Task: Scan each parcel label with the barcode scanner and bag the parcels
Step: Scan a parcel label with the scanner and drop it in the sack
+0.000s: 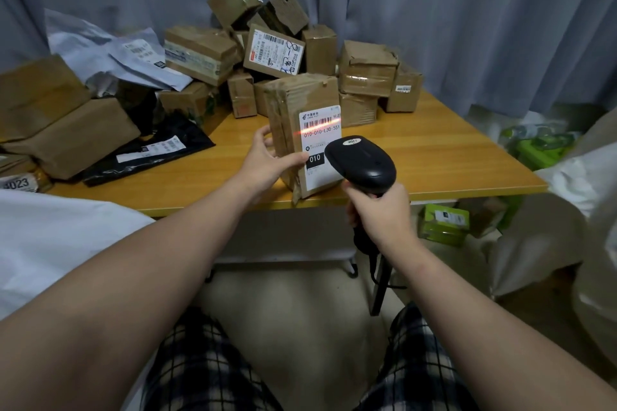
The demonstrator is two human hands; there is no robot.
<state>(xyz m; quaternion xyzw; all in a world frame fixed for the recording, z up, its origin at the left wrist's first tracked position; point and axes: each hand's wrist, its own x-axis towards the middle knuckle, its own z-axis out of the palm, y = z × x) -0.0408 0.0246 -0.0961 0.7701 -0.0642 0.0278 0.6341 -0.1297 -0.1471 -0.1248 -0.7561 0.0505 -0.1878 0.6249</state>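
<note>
A brown cardboard parcel [297,100] stands tilted at the front edge of the wooden table [434,150]. My left hand [267,160] grips its left side, thumb across the white label [320,140]. My right hand [384,213] holds the handle of a black barcode scanner [362,162], whose head sits just in front of the label's lower right. A red scan line crosses the barcode on the label. The scanner's cable hangs down under my right hand.
Several more cardboard boxes [367,67] are heaped at the back of the table, with grey mailers [110,53] and a black mailer [147,153] on the left. A large pale bag [551,243] stands at the right, green packs [444,223] on the floor beside it.
</note>
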